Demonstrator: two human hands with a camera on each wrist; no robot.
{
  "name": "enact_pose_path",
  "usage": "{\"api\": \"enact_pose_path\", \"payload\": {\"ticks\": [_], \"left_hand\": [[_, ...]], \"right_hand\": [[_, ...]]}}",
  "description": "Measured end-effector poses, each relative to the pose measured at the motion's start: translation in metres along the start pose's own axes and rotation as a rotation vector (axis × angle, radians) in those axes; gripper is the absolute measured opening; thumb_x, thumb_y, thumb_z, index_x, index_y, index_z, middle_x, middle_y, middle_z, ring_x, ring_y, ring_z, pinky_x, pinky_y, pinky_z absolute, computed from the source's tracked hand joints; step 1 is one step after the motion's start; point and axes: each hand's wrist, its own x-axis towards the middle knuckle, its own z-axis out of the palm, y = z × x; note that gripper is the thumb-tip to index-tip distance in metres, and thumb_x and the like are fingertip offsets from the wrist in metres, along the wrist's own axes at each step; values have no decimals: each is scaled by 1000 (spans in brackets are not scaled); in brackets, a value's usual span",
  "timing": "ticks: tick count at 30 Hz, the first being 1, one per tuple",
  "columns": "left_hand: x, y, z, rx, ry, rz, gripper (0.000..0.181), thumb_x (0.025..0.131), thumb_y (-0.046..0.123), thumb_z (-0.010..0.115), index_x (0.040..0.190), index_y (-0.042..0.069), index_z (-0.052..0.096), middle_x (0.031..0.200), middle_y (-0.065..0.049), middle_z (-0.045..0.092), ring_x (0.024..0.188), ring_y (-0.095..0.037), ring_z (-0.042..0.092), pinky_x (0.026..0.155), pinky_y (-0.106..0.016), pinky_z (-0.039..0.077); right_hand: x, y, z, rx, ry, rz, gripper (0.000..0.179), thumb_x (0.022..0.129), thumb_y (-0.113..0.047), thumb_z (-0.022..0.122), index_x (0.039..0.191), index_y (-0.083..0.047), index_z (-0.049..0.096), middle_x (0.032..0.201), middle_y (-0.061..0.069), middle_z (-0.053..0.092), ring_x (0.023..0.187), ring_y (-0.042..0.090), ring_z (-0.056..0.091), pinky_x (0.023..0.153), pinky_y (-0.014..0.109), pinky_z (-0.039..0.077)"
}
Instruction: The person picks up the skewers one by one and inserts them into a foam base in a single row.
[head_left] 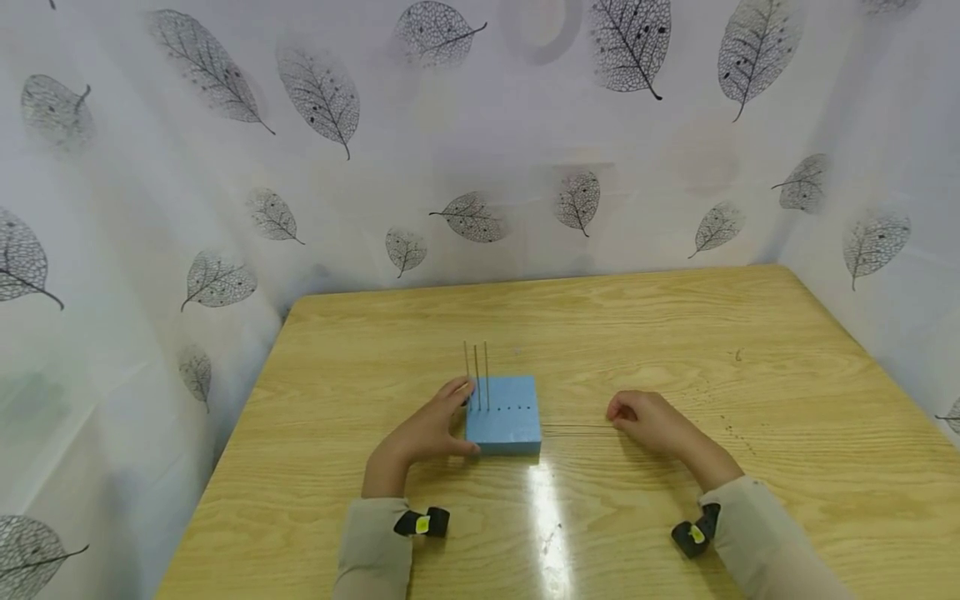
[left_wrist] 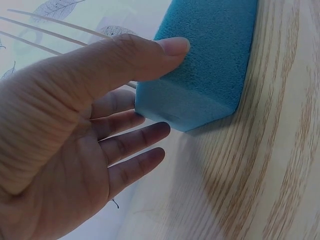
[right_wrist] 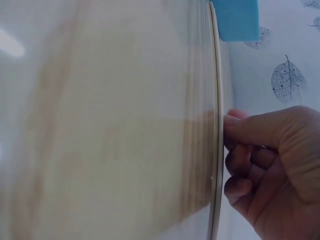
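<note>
A light blue foam block (head_left: 504, 421) lies on the table with a row of small holes across its top. Three thin wooden sticks (head_left: 487, 375) stand upright in the holes at its left end. My left hand (head_left: 427, 429) grips the block's left end, thumb on the front face, a finger at the back corner; the other fingers (left_wrist: 135, 142) are spread beside it. More thin wooden sticks (right_wrist: 218, 90) lie on the table to the right of the block. My right hand (head_left: 648, 421) has thumb and forefinger pinched together at these sticks, the other fingers curled.
The wood-grain table (head_left: 645, 333) has rounded back corners. A pale curtain (head_left: 480, 142) with dark leaf prints hangs behind and at both sides. Small dark marks (head_left: 731, 427) dot the tabletop on the right. Black wrist cameras (head_left: 423, 523) sit on both sleeves.
</note>
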Motion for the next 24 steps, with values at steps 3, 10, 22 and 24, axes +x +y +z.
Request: {"api": "enact_pose_path", "payload": {"ticks": [3, 10, 22, 24], "left_hand": [[1, 0, 0, 4, 0, 1, 96, 77, 19, 79, 151, 3, 19, 157, -14, 11, 141, -31, 18, 107, -49, 31], [1, 0, 0, -3, -1, 1, 96, 77, 19, 79, 151, 3, 19, 157, -14, 11, 141, -31, 18, 107, -49, 31], [0, 1, 0, -15, 0, -4, 96, 78, 18, 79, 150, 3, 19, 157, -14, 11, 141, -31, 18, 108, -48, 30], [0, 0, 0, -13, 1, -7, 96, 78, 19, 79, 151, 4, 19, 157, -13, 11, 141, -31, 18, 108, -48, 30]], "right_hand": [[0, 1, 0, -15, -7, -22, 4, 87, -2, 64, 85, -4, 62, 82, 2, 63, 80, 16, 58, 71, 35, 50], [0, -6, -2, -119, -55, -64, 10, 90, 1, 59, 88, -8, 64, 88, 0, 63, 84, 19, 60, 73, 36, 50], [-1, -14, -5, -178, -41, -22, 10, 93, -1, 54, 96, -2, 63, 96, 7, 61, 93, 28, 60, 80, 42, 50], [-2, -16, -8, -174, -13, -30, 11, 93, 0, 53, 97, -2, 63, 95, 6, 60, 92, 27, 59, 79, 42, 50]]}}
